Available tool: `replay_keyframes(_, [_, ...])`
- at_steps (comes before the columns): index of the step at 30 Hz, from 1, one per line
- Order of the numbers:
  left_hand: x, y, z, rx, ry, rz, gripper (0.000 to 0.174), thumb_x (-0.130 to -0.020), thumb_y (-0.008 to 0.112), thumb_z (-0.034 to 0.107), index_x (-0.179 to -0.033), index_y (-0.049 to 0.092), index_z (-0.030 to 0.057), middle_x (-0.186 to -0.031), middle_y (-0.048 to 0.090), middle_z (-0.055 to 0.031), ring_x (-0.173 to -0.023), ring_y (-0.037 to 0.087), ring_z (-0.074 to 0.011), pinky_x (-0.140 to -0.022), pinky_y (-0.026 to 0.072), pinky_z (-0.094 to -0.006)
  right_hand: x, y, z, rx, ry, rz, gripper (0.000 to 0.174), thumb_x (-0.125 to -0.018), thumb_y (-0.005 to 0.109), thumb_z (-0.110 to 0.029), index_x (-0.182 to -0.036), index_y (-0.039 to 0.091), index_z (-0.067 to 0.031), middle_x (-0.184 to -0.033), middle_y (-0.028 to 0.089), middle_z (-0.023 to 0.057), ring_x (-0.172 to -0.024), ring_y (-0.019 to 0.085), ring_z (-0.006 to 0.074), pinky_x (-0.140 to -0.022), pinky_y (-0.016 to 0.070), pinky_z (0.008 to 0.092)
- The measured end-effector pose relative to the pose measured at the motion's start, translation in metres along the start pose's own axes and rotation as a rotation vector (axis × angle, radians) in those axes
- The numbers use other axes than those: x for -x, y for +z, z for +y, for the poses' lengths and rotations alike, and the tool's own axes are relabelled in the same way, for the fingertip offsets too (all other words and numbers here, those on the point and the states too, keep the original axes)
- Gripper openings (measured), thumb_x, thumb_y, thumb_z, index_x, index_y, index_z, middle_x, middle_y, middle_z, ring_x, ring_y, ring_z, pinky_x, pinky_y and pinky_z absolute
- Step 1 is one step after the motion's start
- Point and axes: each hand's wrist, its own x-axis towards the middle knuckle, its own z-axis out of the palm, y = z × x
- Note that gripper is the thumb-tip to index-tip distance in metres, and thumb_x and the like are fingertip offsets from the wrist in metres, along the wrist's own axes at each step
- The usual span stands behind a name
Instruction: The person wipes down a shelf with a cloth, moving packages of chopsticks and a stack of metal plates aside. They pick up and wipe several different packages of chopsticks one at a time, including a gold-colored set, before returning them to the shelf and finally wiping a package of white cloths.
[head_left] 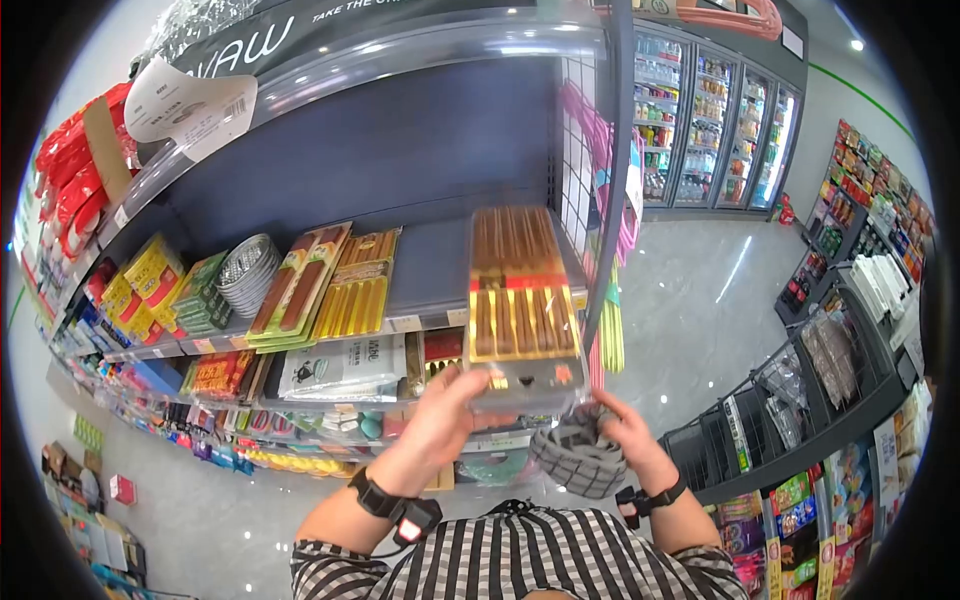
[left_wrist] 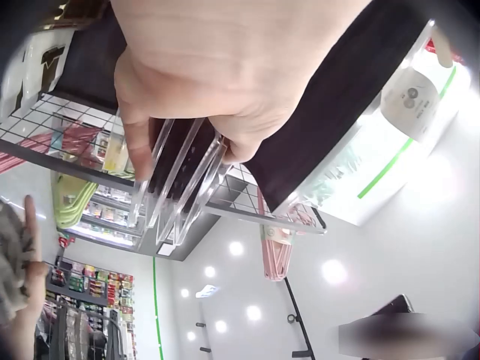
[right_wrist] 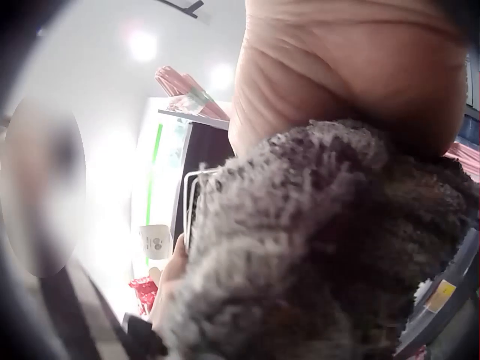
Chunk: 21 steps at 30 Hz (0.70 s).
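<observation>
My left hand (head_left: 443, 425) grips the near end of a stack of packaged chopsticks (head_left: 520, 285), brown with a red band, held in front of the shelf. In the left wrist view, the clear edges of several packs (left_wrist: 180, 176) show between the thumb and fingers of the left hand (left_wrist: 217, 67). My right hand (head_left: 632, 440) holds a bunched grey checked cloth (head_left: 580, 460) beside the stack's near end. The fuzzy cloth (right_wrist: 300, 232) fills much of the right wrist view and hides the right fingers there.
On the shelf (head_left: 425, 285), to the left, lie other chopstick packs (head_left: 358, 285), a stack of metal bowls (head_left: 248, 275) and boxes (head_left: 150, 275). Pink and green hangers (head_left: 612, 335) hang at the shelf's right end. A dark rack (head_left: 800, 390) stands right, with drinks fridges (head_left: 700, 120) behind.
</observation>
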Motion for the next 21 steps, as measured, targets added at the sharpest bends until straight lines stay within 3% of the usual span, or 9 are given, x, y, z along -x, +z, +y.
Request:
replay_keyframes(4, [0.019,-0.026,-0.028,-0.09,-0.157,-0.084,0.058,-0.086,0.066,0.021,-0.13,0.038,-0.0018,-0.119,0.057,-0.0152,-0.107,0.059,-0.0227,-0.087,0.0524,-0.0381,-0.018,0.021,-0.045,-0.209,-0.061,-0.027,0.061,-0.087,0.052,-0.021,-0.138,0.037,0.007,-0.128,0.054,0.0121,-0.115,0.051,0.0163,-0.1,0.0383,0.0297])
replay_keyframes(6, [0.018,-0.031,-0.045,-0.258,-0.015,-0.203,0.076,-0.083,0.071,0.03,-0.134,0.028,-0.0062,-0.131,0.046,-0.0191,-0.114,0.054,-0.0251,-0.094,0.0464,-0.0378,-0.024,0.019,-0.041,0.035,0.081,-0.067,0.063,-0.086,0.052,-0.023,-0.138,0.035,0.0095,-0.132,0.051,0.014,-0.118,0.049,0.0183,-0.101,0.0377,0.031])
replay_keyframes(7, [0.015,-0.036,-0.048,-0.276,0.066,-0.254,0.09,-0.078,0.076,0.035,-0.138,0.023,-0.0079,-0.131,0.045,-0.0188,-0.119,0.049,-0.025,-0.099,0.0425,-0.0373,-0.023,0.022,-0.044,0.126,0.203,-0.079,0.068,-0.085,0.058,-0.027,-0.138,0.034,0.0088,-0.13,0.051,0.0144,-0.119,0.049,0.0196,-0.101,0.038,0.032])
replay_keyframes(10, [0.014,-0.046,-0.043,-0.332,0.057,-0.324,0.094,-0.076,0.077,0.033,-0.14,0.021,-0.0086,-0.132,0.044,-0.0194,-0.121,0.046,-0.0253,-0.1,0.0411,-0.0362,-0.013,0.029,-0.038,0.106,0.24,-0.174,0.072,-0.083,0.063,-0.028,-0.138,0.035,0.0082,-0.129,0.052,0.0145,-0.118,0.049,0.0202,-0.1,0.0386,0.0329])
replay_keyframes(12, [0.008,-0.046,-0.038,-0.335,-0.033,-0.263,0.09,-0.074,0.076,0.03,-0.138,0.026,-0.0089,-0.133,0.044,-0.021,-0.121,0.047,-0.0254,-0.1,0.0403,-0.0365,-0.008,0.033,-0.025,0.112,0.203,-0.161,0.076,-0.079,0.068,-0.026,-0.138,0.034,0.0079,-0.127,0.053,0.0142,-0.115,0.051,0.0201,-0.099,0.0397,0.0329])
replay_keyframes(14, [0.0,-0.045,-0.038,-0.493,-0.083,-0.319,0.101,-0.071,0.082,0.035,-0.14,0.023,-0.0083,-0.135,0.043,-0.0176,-0.125,0.042,-0.0234,-0.105,0.0351,-0.0346,-0.005,0.041,-0.018,0.134,0.175,-0.111,0.079,-0.076,0.071,-0.026,-0.138,0.035,0.0066,-0.127,0.053,0.014,-0.112,0.053,0.0201,-0.097,0.0406,0.0332])
replay_keyframes(18, [-0.015,-0.069,-0.077,-0.672,0.132,-0.254,0.091,-0.07,0.082,0.027,-0.134,0.029,-0.0084,-0.129,0.048,-0.0189,-0.121,0.046,-0.0244,-0.103,0.0358,-0.0348,-0.001,0.041,0.006,0.207,0.199,-0.027,0.08,-0.071,0.075,-0.024,-0.137,0.038,0.004,-0.123,0.056,0.0128,-0.109,0.054,0.0206,-0.096,0.0413,0.0342])
replay_keyframes(21, [-0.006,-0.086,-0.093,-0.672,0.099,-0.272,0.094,-0.066,0.084,0.028,-0.132,0.03,-0.0087,-0.127,0.048,-0.0204,-0.12,0.046,-0.0258,-0.104,0.0355,-0.0351,0.01,0.039,0.037,0.282,0.215,-0.082,0.075,-0.073,0.074,-0.021,-0.135,0.041,0.0043,-0.122,0.058,0.0131,-0.11,0.054,0.0215,-0.097,0.0408,0.0344])
